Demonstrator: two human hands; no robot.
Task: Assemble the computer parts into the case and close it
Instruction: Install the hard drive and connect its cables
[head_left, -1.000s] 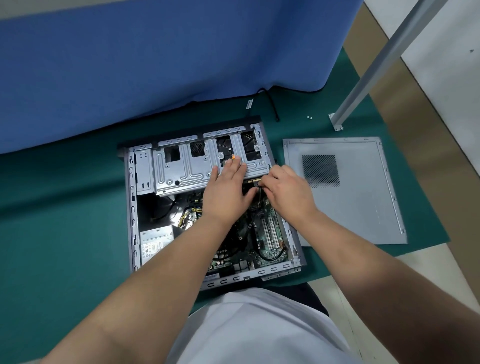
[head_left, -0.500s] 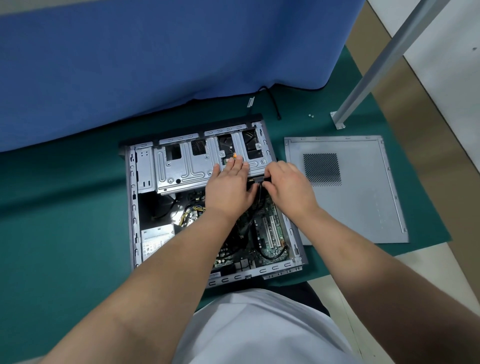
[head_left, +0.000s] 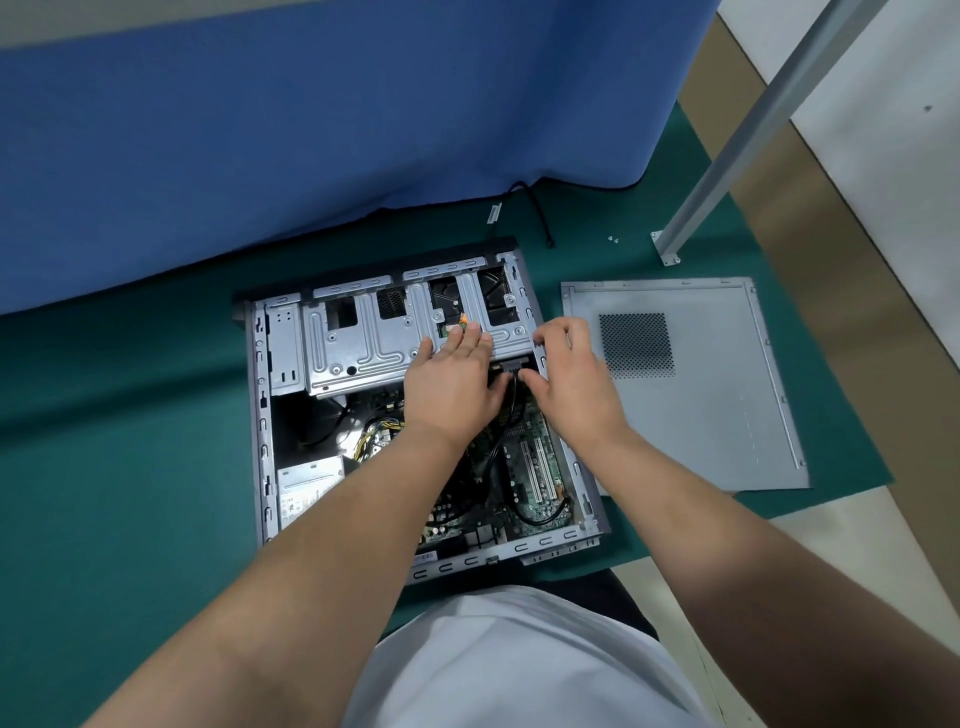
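Note:
An open grey computer case (head_left: 262, 415) lies flat on a green mat, its green motherboard (head_left: 535, 467) and silver drive cage (head_left: 358, 343) exposed. My left hand (head_left: 452, 384) rests flat on the cage's right part, fingers straight. My right hand (head_left: 571, 379) hovers beside it near the case's right wall, fingers spread and relaxed, holding nothing. Between the two hands a black connector (head_left: 511, 366) with a black cable sits at the cage's lower edge. The grey side panel (head_left: 691, 395) lies flat to the right of the case.
A power supply (head_left: 306, 488) sits in the case's lower left, with yellow wires (head_left: 374, 436) beside it. Two small screws (head_left: 613, 239) lie on the mat near a metal leg (head_left: 727, 156). A blue cloth (head_left: 311, 130) hangs behind the case.
My right hand has let go of the black connector and opened, lifting slightly to the right. My left hand stays flat on the drive cage.

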